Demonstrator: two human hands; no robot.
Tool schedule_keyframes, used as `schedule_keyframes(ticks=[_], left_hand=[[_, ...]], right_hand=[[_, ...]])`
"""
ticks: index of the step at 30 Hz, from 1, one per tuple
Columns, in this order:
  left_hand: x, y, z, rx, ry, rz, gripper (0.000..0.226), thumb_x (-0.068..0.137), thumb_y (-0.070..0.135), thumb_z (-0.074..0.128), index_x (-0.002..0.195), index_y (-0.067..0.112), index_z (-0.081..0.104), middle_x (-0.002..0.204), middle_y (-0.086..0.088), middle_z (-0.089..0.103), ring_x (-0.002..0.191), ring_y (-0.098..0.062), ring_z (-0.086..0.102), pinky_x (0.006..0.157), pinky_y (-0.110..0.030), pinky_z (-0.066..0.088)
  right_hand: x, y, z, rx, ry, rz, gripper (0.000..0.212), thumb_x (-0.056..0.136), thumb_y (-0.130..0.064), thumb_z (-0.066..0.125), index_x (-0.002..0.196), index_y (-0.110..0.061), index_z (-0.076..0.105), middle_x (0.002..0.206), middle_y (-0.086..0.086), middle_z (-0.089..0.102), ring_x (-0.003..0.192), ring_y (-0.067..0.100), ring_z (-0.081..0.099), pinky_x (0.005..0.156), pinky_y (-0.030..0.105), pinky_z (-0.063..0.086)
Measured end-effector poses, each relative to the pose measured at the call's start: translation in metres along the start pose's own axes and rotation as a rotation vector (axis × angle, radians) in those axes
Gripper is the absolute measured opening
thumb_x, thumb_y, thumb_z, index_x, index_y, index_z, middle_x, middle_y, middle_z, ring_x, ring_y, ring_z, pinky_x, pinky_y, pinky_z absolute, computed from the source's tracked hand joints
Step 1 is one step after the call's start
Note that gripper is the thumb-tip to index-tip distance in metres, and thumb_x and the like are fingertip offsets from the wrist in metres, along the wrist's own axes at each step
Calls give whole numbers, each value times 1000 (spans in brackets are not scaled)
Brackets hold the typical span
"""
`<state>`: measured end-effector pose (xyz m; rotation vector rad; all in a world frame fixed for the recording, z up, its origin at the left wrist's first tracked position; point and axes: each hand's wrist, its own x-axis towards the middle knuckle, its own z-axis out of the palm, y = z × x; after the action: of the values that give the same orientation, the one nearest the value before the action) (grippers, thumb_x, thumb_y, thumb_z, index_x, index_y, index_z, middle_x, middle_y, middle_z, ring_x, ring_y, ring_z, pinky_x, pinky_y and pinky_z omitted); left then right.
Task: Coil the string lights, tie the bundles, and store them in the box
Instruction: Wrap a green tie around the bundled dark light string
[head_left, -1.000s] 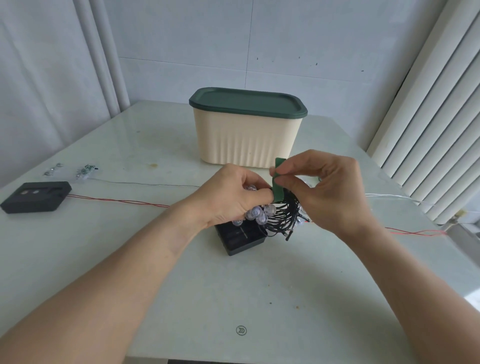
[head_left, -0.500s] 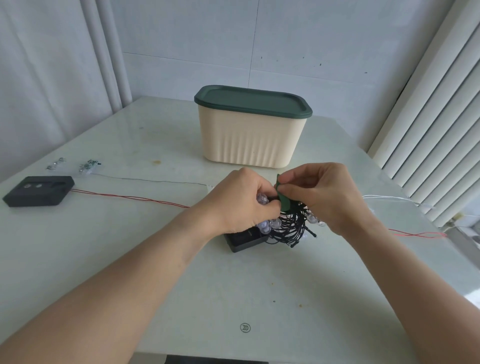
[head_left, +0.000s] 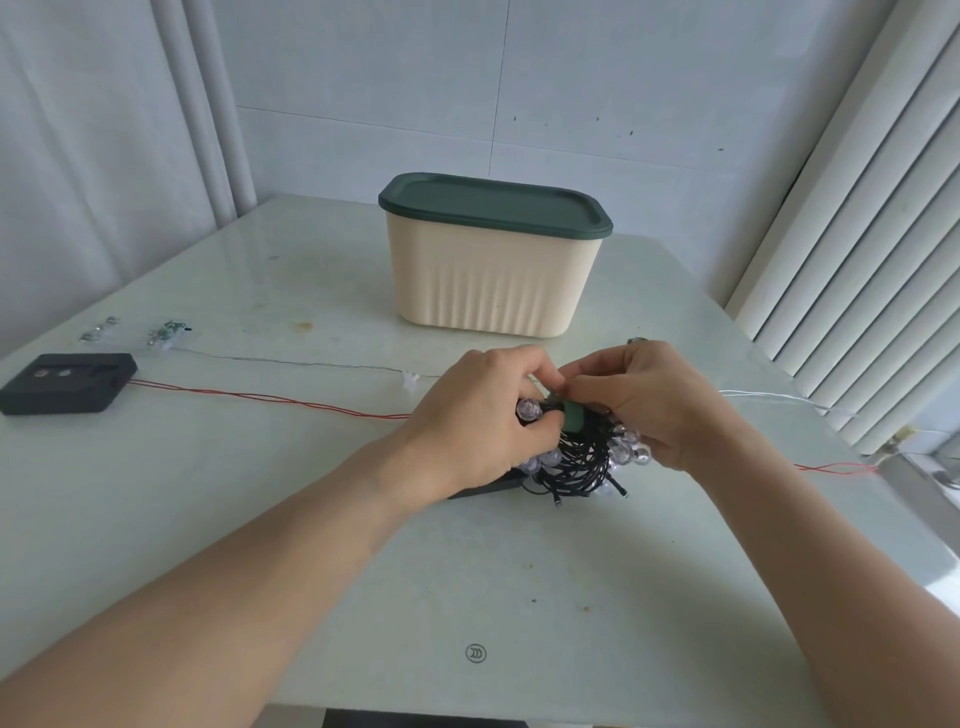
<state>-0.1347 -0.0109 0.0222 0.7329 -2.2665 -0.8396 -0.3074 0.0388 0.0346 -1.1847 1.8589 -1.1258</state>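
Centre of the frame, just right of middle: coiled bundle of black-wired string lights with clear faceted bulbs, resting on the pale glossy table between both hands. Left hand clenched around the bundle's left side; right hand pinching the dark green flat tie strap wrapped over the top, straight across the bundle's run from left to right. Behind, upper centre, well apart: cream ribbed plastic box, dark green lid closed. Probably tie first, then lid off; right hand nearer the strap.
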Motion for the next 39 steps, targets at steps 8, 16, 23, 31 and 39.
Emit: schedule_keyframes(ticks=[8,16,23,31,39], left_hand=[[2,-1,-3,4,23,-22,8,83,17,73,91,15,76,70,-1,74,46,-3,55,52,-20,47],[6,-4,-21,-118,45,-102,7,87,12,70,86,11,77,53,0,64,36,0,46,40,-12,33],[7,0,-24,-186,61,-95,9,87,5,71,94,3,76,39,20,53,32,5,46,40,-4,31],[8,-4,-23,-230,-4,-111,4,85,14,74,89,14,75,59,-14,67,30,-21,42,36,-20,35],[13,-12,-21,-277,-135,-193,12,93,25,67,94,12,67,68,-33,64,40,-25,50,50,-22,42]], right_hand=[[-2,-1,0,59,-19,-97,9,83,-10,78,85,-17,73,84,6,69,69,15,66,78,35,57],[-14,-10,-8,-332,-151,-509,35,78,-15,84,110,-24,74,97,-8,76,91,9,71,87,26,55],[-9,-7,-12,-274,-190,-445,33,83,-32,73,115,-29,65,93,-5,76,82,22,72,82,46,58],[-13,-9,-18,-270,-209,-433,36,79,-17,82,109,-29,65,84,-2,76,67,15,65,67,36,57],[-16,-7,-2,-394,80,-681,32,70,1,73,93,-21,76,84,-11,75,79,9,68,75,28,54]])
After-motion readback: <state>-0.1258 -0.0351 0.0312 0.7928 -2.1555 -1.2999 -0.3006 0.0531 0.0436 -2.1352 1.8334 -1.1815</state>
